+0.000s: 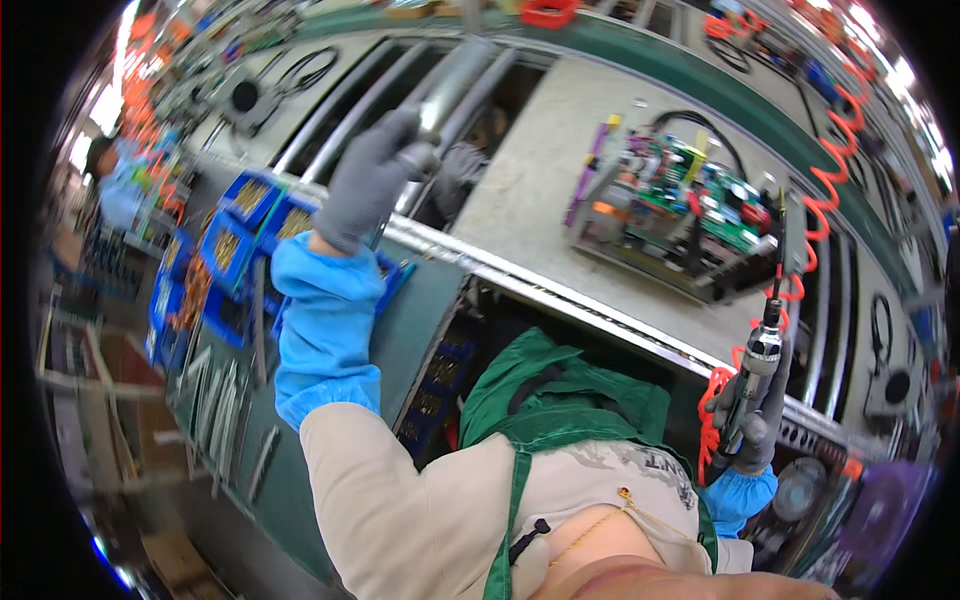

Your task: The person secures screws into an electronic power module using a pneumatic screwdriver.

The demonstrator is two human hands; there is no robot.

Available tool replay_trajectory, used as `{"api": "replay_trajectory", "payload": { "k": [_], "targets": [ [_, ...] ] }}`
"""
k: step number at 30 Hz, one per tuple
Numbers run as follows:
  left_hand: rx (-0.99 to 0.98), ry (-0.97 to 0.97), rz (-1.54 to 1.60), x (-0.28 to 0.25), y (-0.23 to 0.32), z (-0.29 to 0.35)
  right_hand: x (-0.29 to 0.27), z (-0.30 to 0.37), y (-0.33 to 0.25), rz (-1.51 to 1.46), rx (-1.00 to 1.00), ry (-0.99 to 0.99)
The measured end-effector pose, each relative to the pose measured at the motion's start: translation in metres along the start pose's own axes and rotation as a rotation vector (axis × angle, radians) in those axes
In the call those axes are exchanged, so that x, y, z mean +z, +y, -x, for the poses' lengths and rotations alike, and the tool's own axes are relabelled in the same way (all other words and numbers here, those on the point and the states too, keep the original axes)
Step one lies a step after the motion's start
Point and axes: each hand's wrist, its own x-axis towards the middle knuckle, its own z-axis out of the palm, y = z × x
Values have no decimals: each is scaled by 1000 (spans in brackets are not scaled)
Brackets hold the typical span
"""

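Note:
My left hand [366,185], in a grey glove and blue sleeve cover, is raised over the metal rollers [340,125] beside the blue parts bins. Its fingers are drawn together and slightly blurred; anything between them is too small to make out. My right hand [762,428], also gloved, is wrapped round a power screwdriver [764,345] at the right, bit pointing up and away from me. Left of the bit, on a pale board [530,190], sits an open metal chassis [640,262] carrying a green circuit board [735,222] with coloured components and wires.
Blue bins [228,245] of small brass-coloured parts stand at the left, near metal strips [215,410] on a green surface. A coiled orange hose [822,180] hangs at the right. Beyond the bins, a person in blue [122,190] is at the far left.

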Motion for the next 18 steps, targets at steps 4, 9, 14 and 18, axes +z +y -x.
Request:
{"api": "replay_trajectory", "payload": {
  "k": [4,9,14,18],
  "targets": [
    [555,-376,-779,138,31,-39,-35,15,-12,-21,-155,91],
    [910,-242,-724,266,87,-18,-39,40,-25,-7,-276,244],
    [785,-256,-792,295,88,-35,-41,47,-20,51,-256,277],
    [631,-343,-817,282,88,-50,-42,52,-16,51,-222,325]
  ]
}}
